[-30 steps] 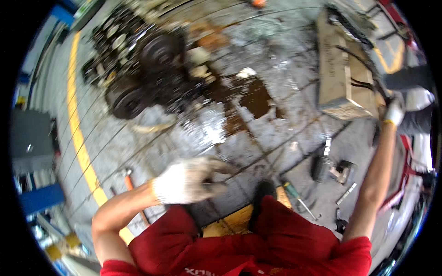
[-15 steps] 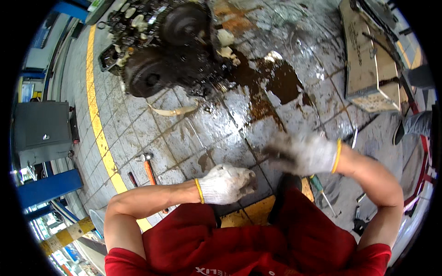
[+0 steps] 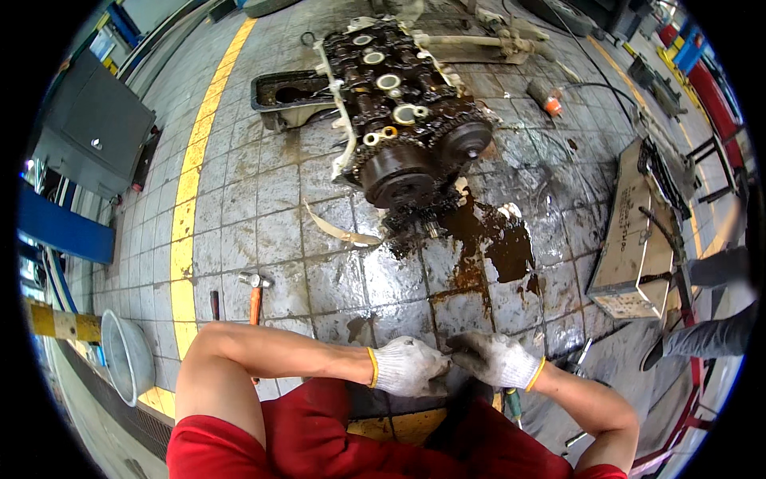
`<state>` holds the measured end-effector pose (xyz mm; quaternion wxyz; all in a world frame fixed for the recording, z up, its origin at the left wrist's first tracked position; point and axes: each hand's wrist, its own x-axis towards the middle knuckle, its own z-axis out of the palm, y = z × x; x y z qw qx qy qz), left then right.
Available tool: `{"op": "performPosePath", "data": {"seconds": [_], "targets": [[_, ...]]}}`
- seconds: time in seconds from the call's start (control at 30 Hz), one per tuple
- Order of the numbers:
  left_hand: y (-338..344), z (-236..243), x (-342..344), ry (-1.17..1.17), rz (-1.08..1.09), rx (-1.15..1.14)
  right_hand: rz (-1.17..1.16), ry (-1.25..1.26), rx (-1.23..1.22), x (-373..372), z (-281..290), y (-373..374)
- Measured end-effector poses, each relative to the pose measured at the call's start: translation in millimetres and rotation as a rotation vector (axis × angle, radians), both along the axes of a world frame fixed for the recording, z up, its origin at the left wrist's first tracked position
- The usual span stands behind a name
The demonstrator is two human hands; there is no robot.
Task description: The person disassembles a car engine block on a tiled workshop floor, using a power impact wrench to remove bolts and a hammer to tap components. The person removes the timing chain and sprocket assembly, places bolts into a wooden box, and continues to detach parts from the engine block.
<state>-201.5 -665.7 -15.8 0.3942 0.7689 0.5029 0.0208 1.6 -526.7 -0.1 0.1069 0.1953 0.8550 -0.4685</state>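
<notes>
My left hand (image 3: 411, 366), in a white knit glove with a yellow cuff, is curled closed in front of my knees. My right hand (image 3: 496, 361), gloved alike, meets it from the right, its darkly soiled fingers bent together against the left fingers. Anything between them is hidden. Ahead on the floor stands an oily black engine (image 3: 399, 120), its round sprockets and chain facing me. Dark oil (image 3: 509, 247) has pooled by its right front. A pale curved strip (image 3: 339, 227) lies on the tiles before it. Below my right hand is a green-handled screwdriver (image 3: 513, 407).
To the left lie a hammer (image 3: 255, 295) with an orange handle and a dark-handled tool (image 3: 215, 305). A grey basin (image 3: 128, 359) stands by the yellow line (image 3: 190, 215). On the right are a wooden crate (image 3: 626, 239) and another person's leg (image 3: 710, 331). An oil pan (image 3: 291, 96) sits beside the engine.
My right hand, blurred and apart before, has come in to touch the left. The view has lifted, showing more of the engine and the floor behind it.
</notes>
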Motion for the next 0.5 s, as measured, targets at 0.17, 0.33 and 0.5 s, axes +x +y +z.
{"op": "performPosePath", "data": {"seconds": [0.17,0.33,0.5], "targets": [[16,31,-9,0.07,0.032,-0.18,-0.05,-0.006,0.01,-2,-5,-3],[8,-2,-18,0.091,0.125,0.017,-0.138,0.104,0.043,-6,-19,6],[36,11,-53,-0.519,0.46,-0.442,-0.659,0.098,-0.957,-14,0,28]]}}
